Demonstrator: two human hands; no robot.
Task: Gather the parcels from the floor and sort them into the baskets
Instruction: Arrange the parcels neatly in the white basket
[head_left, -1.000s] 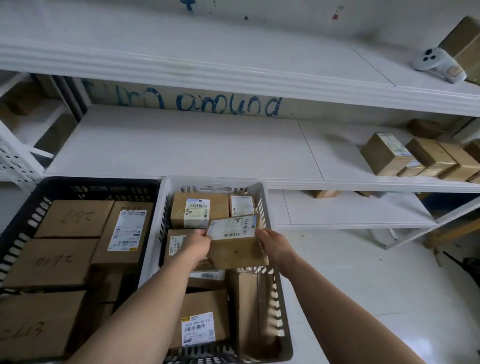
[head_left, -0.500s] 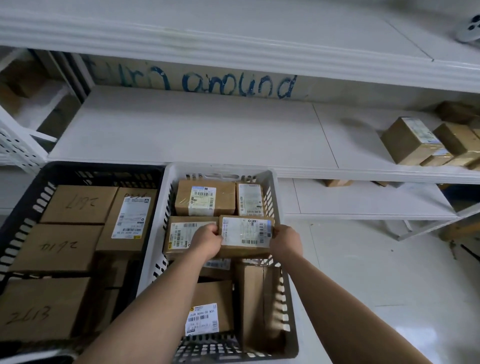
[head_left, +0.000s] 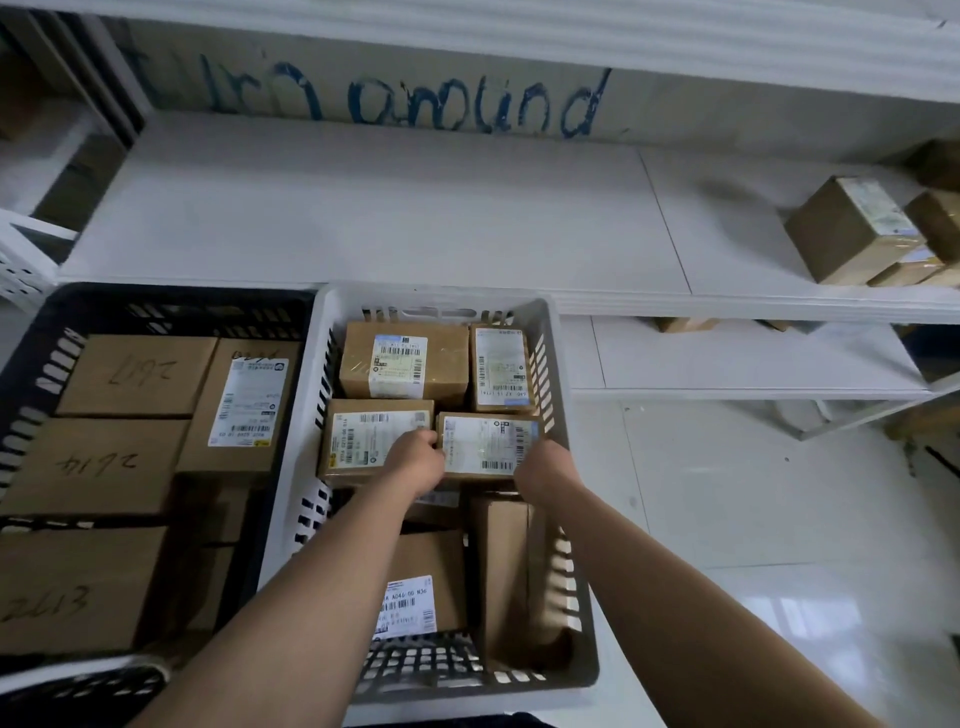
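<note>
The left basket and the right basket stand side by side at lower left of the frame, before a shelf. In the right basket a parcel lies atop others, gripped between the left hand and the right hand.

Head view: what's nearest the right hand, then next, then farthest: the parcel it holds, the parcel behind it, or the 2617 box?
1. Held parcel, in the right hand, white basket.
2. Parcel behind, basket's back right corner.
3. 2617 box, far left, black basket.

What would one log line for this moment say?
stage: sorting | left hand: grips parcel | right hand: grips parcel | parcel: in white basket, beside labelled box
</note>
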